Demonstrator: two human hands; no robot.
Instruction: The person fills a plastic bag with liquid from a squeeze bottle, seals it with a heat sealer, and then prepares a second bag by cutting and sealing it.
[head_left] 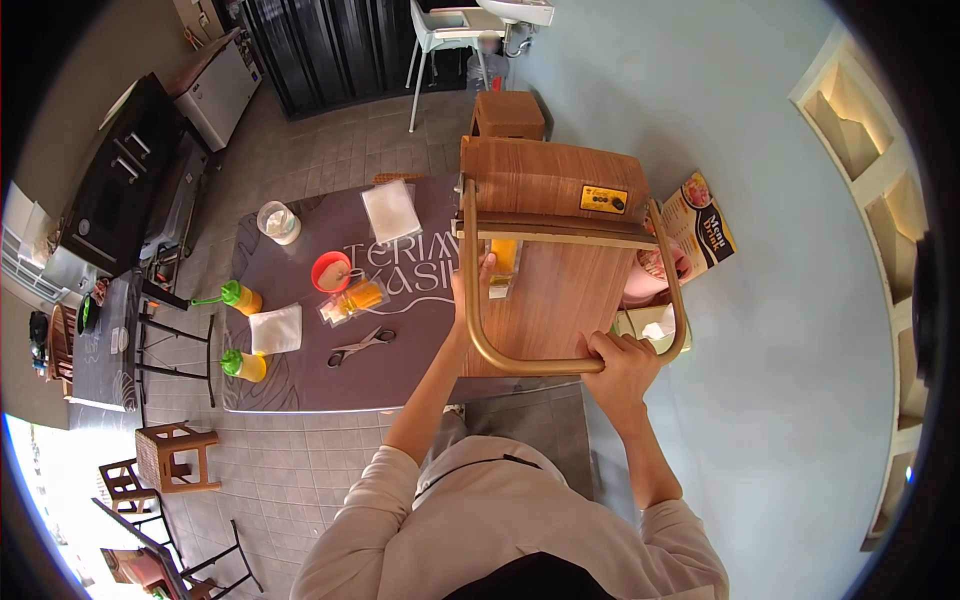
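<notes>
Beige clothing (500, 510) fills the foreground as a person's right hand (620, 372) closes around the curved gold metal handle (530, 367) of a brown wood-grain device (565, 300) on a dark lettered table (290, 375). The left hand (470, 292), partly hidden, its grip unclear, is beside a clear orange-filled packet (503, 262) on the device's bed. Beyond stands a brown stool (508, 115).

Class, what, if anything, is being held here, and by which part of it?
The wooden machine, by its gold handle: the right hand grips the near bar toward its right end. Whether the left hand holds anything cannot be told.
</notes>
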